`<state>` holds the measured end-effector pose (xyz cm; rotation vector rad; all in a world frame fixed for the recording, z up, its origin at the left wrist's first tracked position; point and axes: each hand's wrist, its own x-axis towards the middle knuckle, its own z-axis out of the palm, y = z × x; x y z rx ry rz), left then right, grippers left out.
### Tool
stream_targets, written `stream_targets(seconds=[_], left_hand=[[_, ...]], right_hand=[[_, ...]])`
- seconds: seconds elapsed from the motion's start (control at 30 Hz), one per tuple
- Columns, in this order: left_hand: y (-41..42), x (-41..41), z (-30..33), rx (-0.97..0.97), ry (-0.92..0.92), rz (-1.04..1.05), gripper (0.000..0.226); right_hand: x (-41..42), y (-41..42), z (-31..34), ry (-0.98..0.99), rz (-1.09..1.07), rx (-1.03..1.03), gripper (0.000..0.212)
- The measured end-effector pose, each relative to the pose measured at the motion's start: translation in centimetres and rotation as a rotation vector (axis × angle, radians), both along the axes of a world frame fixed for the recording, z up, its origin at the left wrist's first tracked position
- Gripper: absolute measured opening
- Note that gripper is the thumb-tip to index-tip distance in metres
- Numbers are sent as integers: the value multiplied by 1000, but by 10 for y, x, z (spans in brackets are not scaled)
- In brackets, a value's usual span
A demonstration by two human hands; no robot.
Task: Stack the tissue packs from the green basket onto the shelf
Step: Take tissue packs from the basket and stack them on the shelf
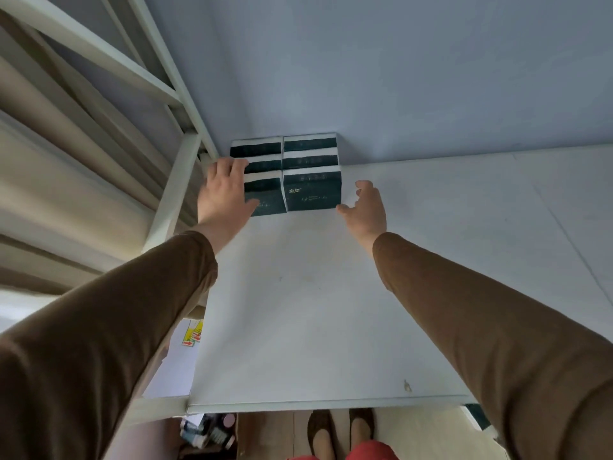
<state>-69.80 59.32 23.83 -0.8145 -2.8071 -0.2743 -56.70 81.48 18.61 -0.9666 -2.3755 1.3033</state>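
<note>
Several dark green tissue packs (pixel 311 189) with white edges stand stacked in two columns at the back left of the white shelf board (pixel 315 310), against the wall. My left hand (pixel 225 194) lies flat with straight fingers against the left side of the stack, covering part of the lower left pack (pixel 267 197). My right hand (pixel 366 207) hovers just right of the stack with fingers loosely spread, its thumb tip near the lower right pack's corner, holding nothing. The green basket is out of view.
A white metal shelf frame (pixel 175 190) rises at the left, with a curtain behind it. The pale wall (pixel 398 78) backs the shelf. Below the shelf's front edge I see my feet (pixel 341 433) and some small items (pixel 212 433) on the floor.
</note>
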Motion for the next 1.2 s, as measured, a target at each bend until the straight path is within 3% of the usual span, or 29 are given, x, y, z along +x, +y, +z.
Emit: stream_targets(seconds=[0.2,0.43,0.63,0.87,1.2], left_hand=[[65,72,18,37,59,-336,58],[186,218,14,50,-22,-677,48],[291,408,-7,54,-46,-959,40],[360,613,-51,69,-145,-1026,39],[478,762,-129,-68,-397,-1022,39]], right_hand=[[109,25,30,2,56,303,42],[310,88,46,-231,-70,622,35],[511,134,39,-335,-264,600,32],[724,182,5,-485,-371,503,33],[890,296,-53,-562,-502,212,38]])
